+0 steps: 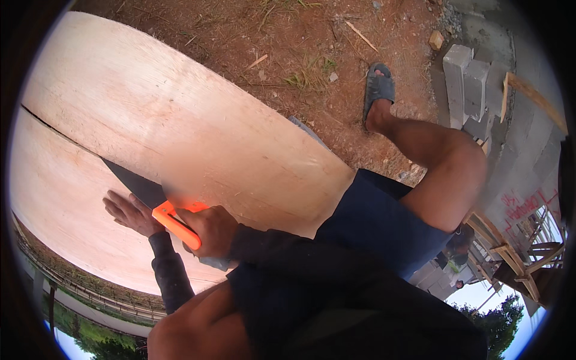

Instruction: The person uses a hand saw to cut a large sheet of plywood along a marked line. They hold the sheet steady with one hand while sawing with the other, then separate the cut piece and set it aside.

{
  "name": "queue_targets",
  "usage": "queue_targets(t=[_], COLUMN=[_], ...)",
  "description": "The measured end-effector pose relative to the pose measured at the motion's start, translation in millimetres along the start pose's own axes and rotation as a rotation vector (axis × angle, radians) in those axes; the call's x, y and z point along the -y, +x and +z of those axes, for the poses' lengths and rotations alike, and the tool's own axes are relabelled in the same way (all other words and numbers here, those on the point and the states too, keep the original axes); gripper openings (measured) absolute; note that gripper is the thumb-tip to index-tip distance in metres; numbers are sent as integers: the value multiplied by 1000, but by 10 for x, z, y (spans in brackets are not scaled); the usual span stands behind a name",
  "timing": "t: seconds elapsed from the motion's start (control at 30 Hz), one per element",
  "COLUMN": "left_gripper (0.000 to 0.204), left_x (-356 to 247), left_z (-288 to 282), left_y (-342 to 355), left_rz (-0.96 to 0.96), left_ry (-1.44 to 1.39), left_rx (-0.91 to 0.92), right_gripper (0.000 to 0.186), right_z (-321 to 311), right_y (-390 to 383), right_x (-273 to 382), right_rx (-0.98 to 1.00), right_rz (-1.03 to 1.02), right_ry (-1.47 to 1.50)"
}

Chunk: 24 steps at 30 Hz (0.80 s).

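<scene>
My right hand (214, 233) is wrapped round the orange handle of a hand saw (142, 186), left of centre. Its dark blade lies at the end of a thin dark cut that runs in from the left edge of a pale plywood sheet (240, 126). On the near side of the blade, my left hand (131, 215) rests flat on the plywood with its fingers stretched out. A blurred patch hides part of the sheet beside the handle.
My sandalled foot (379, 90) stands on reddish dirt (324, 36) beyond the sheet. Grey concrete blocks (459, 81) are stacked at the upper right, near a wooden strip (534, 99). Timber framing (510, 258) shows at the right. My bent knee (180, 330) is beside the sheet's near edge.
</scene>
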<state>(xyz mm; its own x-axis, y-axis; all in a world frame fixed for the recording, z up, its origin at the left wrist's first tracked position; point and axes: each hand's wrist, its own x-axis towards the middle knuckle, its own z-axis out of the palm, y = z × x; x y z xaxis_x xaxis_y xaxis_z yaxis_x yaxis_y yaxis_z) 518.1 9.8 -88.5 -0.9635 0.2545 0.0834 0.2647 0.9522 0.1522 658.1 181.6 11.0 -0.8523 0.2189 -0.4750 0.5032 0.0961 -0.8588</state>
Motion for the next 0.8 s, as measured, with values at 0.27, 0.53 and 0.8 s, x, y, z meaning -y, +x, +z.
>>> queue_targets(t=[0.27,0.53,0.8], left_gripper=[68,66,65], left_x=[-147,-390,-373], left_z=[-383,-550,-412], left_y=[-380,-357,-149], left_rz=[15,8,60], left_ry=[40,27,-50], left_rx=[128,238,225], right_gripper=[75,68,70], right_z=[123,-165,-216], right_y=[97,156,152], right_x=[-188,-183,-179], right_rx=[150,212,186], right_rz=[-106,-68,-86], right_ry=[131,235,290])
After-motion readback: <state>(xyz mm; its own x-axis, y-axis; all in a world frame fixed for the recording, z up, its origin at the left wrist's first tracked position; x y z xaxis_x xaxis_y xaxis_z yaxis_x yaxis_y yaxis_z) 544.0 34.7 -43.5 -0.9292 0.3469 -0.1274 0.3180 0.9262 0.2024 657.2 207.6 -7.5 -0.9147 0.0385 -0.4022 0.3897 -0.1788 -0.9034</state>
